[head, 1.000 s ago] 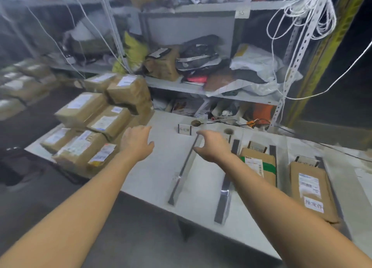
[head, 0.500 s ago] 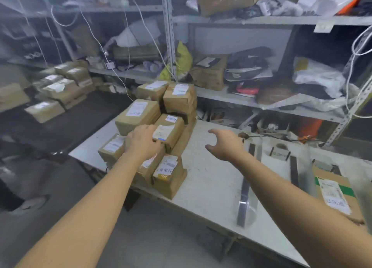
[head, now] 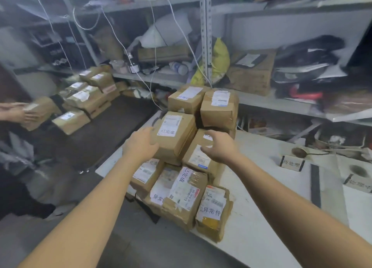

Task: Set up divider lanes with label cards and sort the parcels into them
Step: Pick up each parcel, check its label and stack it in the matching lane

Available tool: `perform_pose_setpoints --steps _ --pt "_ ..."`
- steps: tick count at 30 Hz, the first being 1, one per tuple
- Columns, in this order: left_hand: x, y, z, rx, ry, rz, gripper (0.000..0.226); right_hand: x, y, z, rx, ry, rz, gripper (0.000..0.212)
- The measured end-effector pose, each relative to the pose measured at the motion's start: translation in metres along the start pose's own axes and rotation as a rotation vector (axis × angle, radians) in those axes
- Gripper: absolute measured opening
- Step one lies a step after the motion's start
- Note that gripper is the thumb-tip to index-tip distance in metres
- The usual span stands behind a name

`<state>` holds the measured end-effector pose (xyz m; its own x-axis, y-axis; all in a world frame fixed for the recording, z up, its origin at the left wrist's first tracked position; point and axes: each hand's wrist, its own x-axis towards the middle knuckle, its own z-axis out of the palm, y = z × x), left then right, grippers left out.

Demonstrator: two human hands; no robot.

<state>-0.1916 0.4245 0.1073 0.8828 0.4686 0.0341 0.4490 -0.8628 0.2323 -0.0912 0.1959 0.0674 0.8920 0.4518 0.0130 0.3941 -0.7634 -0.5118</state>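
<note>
Plainly, everything turns on the top parcel [head: 175, 135], the highest front box of the parcel stack [head: 181, 187], which sits at the left end of the white table [head: 261, 207]. Far to the left of the top parcel, another person's hand [head: 16, 112] lies flat on a separate brown box [head: 40, 112]. Just left of it, the left hand [head: 141, 145] has its fingers loosely apart at the parcel's left face; whether they press it I cannot tell. Just right of it, the right hand [head: 219, 147] hovers over a lower box with fingers spread and lightly curved, holding nothing. Well to the right stand a small label card [head: 291, 163] and a flat black divider strip [head: 315, 185].

The top parcel is a squat corrugated carton, matt brown and taped, with a smooth white paper label on top. It should be stiff and probably not heavy. Palms on opposite side faces look the surest hold, since the tape and label seem slick. The lower boxes in the stack are crumpled and likely softer.
</note>
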Motion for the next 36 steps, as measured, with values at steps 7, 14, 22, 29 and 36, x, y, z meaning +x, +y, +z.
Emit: perform_pose_setpoints --steps 7,14,22,29,36 --pt "0.062 -0.041 0.036 -0.452 -0.196 -0.093 0.066 0.044 -0.041 0.049 0.203 -0.047 0.139 0.062" --pt "0.101 -0.074 0.065 -0.853 -0.376 -0.033 0.067 0.055 -0.093 0.095 0.573 0.042 0.42 0.068" --pt "0.108 -0.086 0.075 -0.983 -0.403 0.054 0.06 0.052 -0.121 0.112 0.707 0.174 0.497 0.05" --pt "0.108 -0.093 0.071 -1.057 -0.377 0.089 0.051 0.049 -0.129 0.113 0.763 0.2 0.472 0.052" --pt "0.086 -0.07 0.037 -1.063 -0.25 0.174 0.063 0.029 -0.119 0.083 0.879 0.269 0.361 0.052"
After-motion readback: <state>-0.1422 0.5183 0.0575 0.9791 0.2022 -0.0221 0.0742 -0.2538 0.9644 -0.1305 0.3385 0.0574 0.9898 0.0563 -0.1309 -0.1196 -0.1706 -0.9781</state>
